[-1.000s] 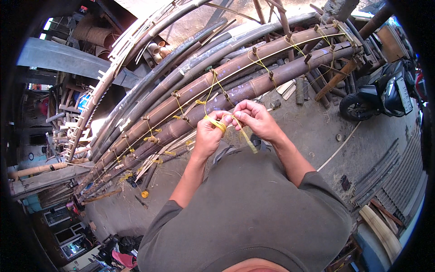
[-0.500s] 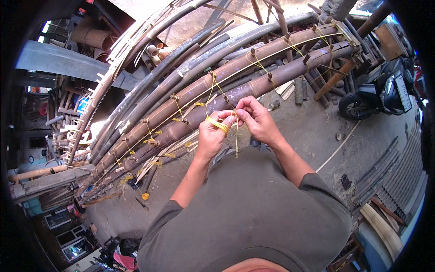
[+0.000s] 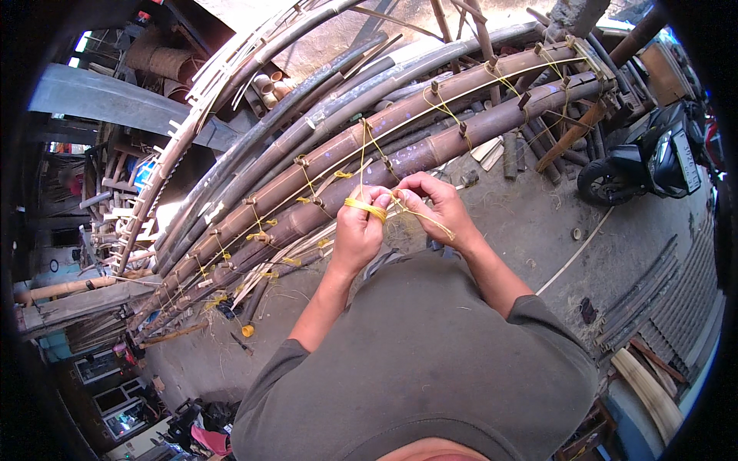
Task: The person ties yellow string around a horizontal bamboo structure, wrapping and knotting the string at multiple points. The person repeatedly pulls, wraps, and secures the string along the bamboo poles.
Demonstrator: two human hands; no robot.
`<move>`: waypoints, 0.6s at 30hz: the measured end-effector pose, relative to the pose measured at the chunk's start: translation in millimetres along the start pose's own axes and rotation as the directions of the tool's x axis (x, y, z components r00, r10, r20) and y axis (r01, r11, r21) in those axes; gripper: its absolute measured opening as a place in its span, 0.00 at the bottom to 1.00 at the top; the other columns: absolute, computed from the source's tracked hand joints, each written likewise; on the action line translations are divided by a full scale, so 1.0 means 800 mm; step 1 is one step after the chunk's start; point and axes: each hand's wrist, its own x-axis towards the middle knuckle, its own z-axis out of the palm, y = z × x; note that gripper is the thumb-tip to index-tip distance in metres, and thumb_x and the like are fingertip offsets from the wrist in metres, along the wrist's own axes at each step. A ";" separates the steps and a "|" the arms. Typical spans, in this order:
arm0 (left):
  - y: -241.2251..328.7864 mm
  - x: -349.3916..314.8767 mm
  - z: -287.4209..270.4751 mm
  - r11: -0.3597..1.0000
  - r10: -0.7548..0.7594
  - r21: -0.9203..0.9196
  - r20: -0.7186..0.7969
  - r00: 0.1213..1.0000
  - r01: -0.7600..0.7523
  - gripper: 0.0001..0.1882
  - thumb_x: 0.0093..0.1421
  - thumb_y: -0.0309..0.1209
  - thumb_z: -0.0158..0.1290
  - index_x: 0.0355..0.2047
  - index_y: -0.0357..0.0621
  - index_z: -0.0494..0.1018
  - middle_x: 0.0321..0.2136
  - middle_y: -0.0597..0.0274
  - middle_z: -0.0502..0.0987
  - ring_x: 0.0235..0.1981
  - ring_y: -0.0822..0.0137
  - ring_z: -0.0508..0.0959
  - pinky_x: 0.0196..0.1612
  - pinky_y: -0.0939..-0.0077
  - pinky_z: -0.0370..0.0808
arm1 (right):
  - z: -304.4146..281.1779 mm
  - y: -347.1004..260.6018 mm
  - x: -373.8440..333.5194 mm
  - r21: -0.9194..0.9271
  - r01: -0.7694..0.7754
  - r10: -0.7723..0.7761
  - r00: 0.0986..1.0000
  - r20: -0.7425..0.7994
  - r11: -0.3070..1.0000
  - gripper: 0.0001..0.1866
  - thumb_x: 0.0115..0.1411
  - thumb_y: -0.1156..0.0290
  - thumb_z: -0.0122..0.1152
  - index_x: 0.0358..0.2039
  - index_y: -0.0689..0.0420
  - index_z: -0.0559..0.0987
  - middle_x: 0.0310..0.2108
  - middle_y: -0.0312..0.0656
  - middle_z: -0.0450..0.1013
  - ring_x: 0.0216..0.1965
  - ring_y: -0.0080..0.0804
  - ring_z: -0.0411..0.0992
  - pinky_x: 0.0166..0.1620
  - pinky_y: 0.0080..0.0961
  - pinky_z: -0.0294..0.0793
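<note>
Left hand, wrapped in yellow cord, and right hand pinch it, fingertips close together; front bamboo pole lies just beyond, its long axis slanting forward to the right.

The left hand is curled into a loose fist, thumb uppermost. The right hand is set in a thumb-and-finger pinch just beside it. The left forearm and right forearm converge forward.
</note>
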 end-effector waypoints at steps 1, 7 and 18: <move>0.001 -0.001 -0.001 0.999 0.033 0.027 0.006 0.999 -0.033 0.05 0.63 0.24 0.50 0.34 0.35 0.73 0.28 0.55 0.73 0.28 0.64 0.74 0.32 0.72 0.70 | -0.002 -0.004 -0.001 0.010 -0.032 0.032 0.999 0.007 0.999 0.08 0.61 0.72 0.59 0.36 0.63 0.78 0.28 0.40 0.75 0.27 0.24 0.72 0.33 0.21 0.72; 0.008 -0.001 -0.003 0.988 0.111 0.103 0.042 0.993 -0.114 0.03 0.61 0.23 0.52 0.34 0.35 0.74 0.27 0.54 0.73 0.27 0.61 0.74 0.32 0.72 0.70 | -0.013 -0.020 -0.003 -0.140 -0.071 0.084 0.992 0.091 0.988 0.06 0.58 0.74 0.61 0.35 0.62 0.78 0.24 0.34 0.74 0.25 0.16 0.68 0.30 0.19 0.70; 0.003 -0.006 0.002 0.992 0.097 0.082 0.030 0.995 -0.100 0.03 0.60 0.22 0.54 0.34 0.35 0.74 0.28 0.53 0.75 0.28 0.60 0.77 0.32 0.70 0.72 | -0.012 -0.015 -0.007 -0.103 -0.233 0.247 0.957 0.150 0.967 0.07 0.60 0.71 0.58 0.33 0.63 0.74 0.22 0.36 0.70 0.23 0.19 0.66 0.28 0.22 0.68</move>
